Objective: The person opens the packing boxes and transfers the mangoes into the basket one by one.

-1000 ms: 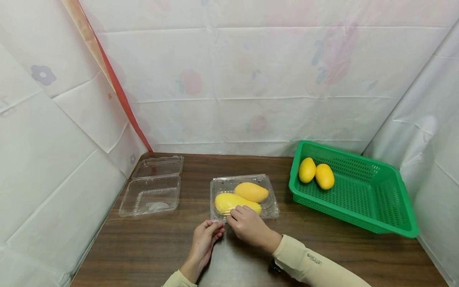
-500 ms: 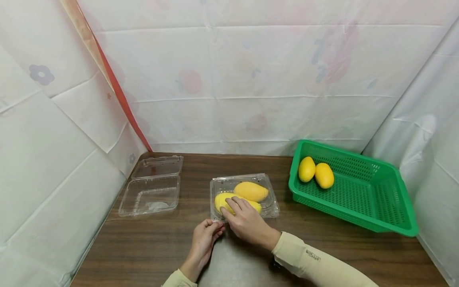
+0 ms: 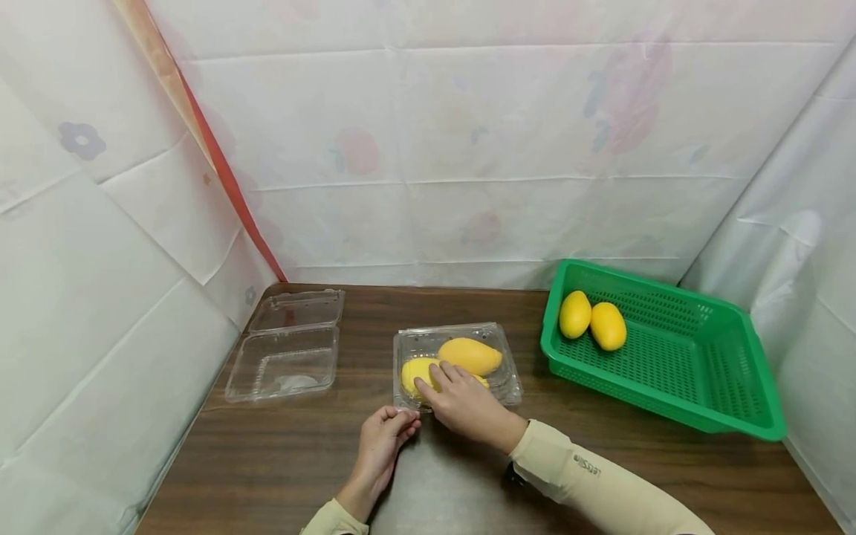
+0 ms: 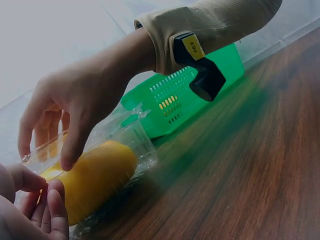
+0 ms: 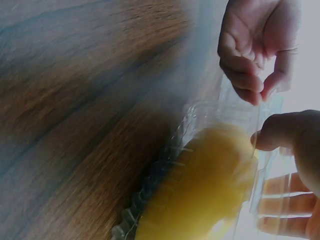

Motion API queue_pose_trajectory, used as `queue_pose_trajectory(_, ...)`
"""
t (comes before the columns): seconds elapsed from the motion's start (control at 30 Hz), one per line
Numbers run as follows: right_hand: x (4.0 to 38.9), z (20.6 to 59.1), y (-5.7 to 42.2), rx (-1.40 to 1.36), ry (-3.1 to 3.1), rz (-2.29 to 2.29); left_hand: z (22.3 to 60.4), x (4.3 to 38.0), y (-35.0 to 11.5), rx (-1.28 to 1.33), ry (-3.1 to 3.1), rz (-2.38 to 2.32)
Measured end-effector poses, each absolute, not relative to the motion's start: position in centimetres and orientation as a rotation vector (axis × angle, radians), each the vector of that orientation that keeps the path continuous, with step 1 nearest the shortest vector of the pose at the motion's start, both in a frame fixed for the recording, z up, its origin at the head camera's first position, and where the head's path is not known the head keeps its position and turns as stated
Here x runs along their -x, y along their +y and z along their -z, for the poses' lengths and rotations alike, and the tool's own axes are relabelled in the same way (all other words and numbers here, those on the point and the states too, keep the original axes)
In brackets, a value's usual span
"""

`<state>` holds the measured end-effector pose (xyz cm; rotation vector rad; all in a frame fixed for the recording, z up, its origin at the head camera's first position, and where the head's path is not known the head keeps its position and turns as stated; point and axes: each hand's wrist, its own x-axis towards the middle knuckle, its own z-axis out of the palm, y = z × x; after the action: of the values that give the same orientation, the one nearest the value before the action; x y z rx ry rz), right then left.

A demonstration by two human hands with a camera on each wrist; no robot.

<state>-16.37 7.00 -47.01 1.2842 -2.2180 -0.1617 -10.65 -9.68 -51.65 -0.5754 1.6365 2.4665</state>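
A clear plastic clamshell box with two yellow mangoes inside sits mid-table, its lid lying over the fruit. At the near left corner my left hand pinches the box's edge between thumb and fingertips. My right hand rests on the lid above the nearer mango, hiding part of that fruit. In the right wrist view, the right thumb touches the lid, and the other fingers stretch across it, fairly straight. The left wrist view shows the left fingertips together at the corner.
To the left stands another clear clamshell box, its lid folded back. A green perforated basket on the right holds two mangoes. White printed sheets enclose the brown wooden table at the back and sides.
My right hand has shifted from the near edge of the box onto the lid, its fingers spreading over the nearer mango. The left hand keeps its pinch at the corner.
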Motion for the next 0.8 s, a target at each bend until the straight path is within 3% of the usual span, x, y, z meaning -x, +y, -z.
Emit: queue_pose_trajectory(0.8, 18.9, 45.1, 7.4, -1.366, -1.955, -0.028, 51.3, 11.1, -8.9, 0.625, 1.851, -2.442)
